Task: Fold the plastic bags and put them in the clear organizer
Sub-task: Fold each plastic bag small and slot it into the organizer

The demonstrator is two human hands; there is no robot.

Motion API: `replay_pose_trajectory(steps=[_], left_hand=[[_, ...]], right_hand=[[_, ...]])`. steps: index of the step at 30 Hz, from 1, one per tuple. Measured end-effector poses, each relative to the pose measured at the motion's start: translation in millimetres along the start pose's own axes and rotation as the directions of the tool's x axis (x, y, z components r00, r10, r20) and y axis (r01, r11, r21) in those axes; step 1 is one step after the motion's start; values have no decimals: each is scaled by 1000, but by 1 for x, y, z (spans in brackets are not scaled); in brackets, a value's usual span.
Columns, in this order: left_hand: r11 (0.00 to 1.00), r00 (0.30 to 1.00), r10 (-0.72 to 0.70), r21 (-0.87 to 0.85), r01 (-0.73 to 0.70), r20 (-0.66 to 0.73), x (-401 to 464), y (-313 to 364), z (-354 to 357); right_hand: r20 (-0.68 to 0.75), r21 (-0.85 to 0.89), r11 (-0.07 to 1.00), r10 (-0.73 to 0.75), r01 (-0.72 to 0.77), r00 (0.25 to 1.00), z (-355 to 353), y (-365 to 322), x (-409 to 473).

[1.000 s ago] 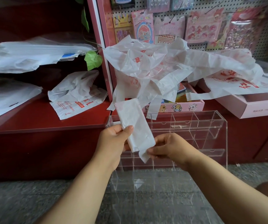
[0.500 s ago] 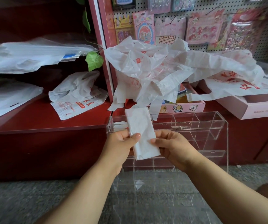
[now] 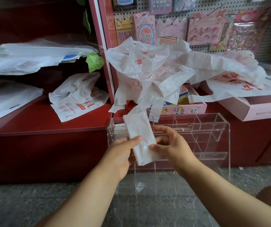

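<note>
Folded plastic bag (image 3: 140, 138), a narrow white rectangle tilted slightly left at the top, is held in the air in front of the clear organizer's (image 3: 213, 128) upper left compartments, between both hands. Far left of the organizer, flat white bags (image 3: 25, 58) lie on the dark red shelves, and nearer to it a crumpled bag with red print (image 3: 77, 99) rests on the red tabletop (image 3: 33, 122) beside a green leaf (image 3: 94, 61). The left hand (image 3: 123, 154) grips the folded bag from its left edge, thumb pressed across the front and fingers curled behind. The right hand (image 3: 172, 145) pinches the bag's lower right edge with its thumb, while the other fingers curl loosely behind it. Above the organizer, a loose heap of unfolded white bags (image 3: 156, 76) with red lettering spills across a pink box with cartoon animals (image 3: 180, 109). Right of the organizer's top, more of the heap drapes over a pink tray (image 3: 254, 108). Behind everything, a pegboard (image 3: 205, 25) carries hanging sticker packs. The organizer stands on a grey speckled floor (image 3: 17, 205).
</note>
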State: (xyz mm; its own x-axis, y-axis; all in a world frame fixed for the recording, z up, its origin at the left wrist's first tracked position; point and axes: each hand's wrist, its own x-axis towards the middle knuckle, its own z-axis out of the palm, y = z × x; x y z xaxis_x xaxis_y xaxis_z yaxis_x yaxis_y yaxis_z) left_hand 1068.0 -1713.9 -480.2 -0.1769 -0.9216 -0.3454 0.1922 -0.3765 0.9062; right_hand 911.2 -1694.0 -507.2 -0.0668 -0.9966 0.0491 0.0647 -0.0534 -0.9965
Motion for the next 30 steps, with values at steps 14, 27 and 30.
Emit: replay_pose_trajectory(steps=[14,27,30], left_hand=[[949,999,-3,314,-9,39,-4,4,-4],[958,961,224,144,-247,163,-5,2,-2],[913,942,313,234,-333,119,-1,-2,-3]], right_hand=[[12,32,998,48,-48,999,-6,-12,1],[3,58,996,-66,66,998,-6,-15,-1],[18,94,995,-42,40,999,-7,-10,1]])
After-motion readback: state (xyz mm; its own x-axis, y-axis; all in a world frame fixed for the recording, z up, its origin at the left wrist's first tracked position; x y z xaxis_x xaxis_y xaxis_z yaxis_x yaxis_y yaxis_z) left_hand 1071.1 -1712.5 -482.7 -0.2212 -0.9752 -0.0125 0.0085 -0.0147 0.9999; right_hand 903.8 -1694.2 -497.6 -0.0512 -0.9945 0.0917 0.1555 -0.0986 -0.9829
